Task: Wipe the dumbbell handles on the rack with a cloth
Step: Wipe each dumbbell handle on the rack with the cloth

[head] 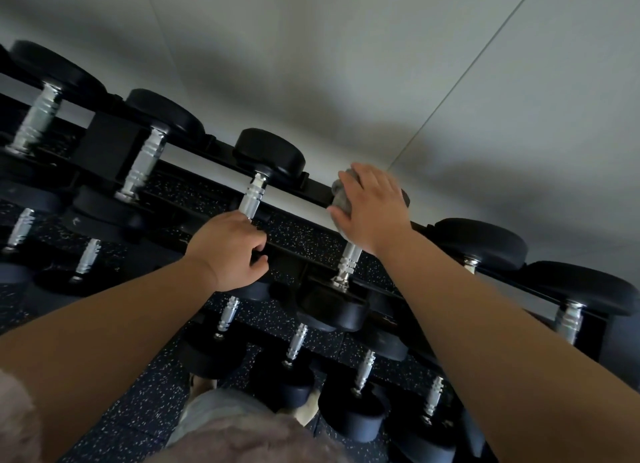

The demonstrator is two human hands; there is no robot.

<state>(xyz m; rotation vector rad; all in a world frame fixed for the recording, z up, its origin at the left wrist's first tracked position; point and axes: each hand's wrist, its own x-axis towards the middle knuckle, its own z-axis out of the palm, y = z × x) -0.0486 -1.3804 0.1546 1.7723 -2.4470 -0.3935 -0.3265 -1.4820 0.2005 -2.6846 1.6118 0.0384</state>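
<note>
Top tier of rack (313,185). Right hand (375,209) holds the grey cloth (341,194) bunched over the upper end of a dumbbell handle (349,260), its grip closed round cloth and bar together, likely so that one stroke covers the whole circumference. The lower, grooved part of that handle shows bare, not yet wiped. Left hand (228,251) has its grip curled about the bottom of the neighbouring handle (254,196) (probably bracing; knuckles hide the exact contact).
</note>
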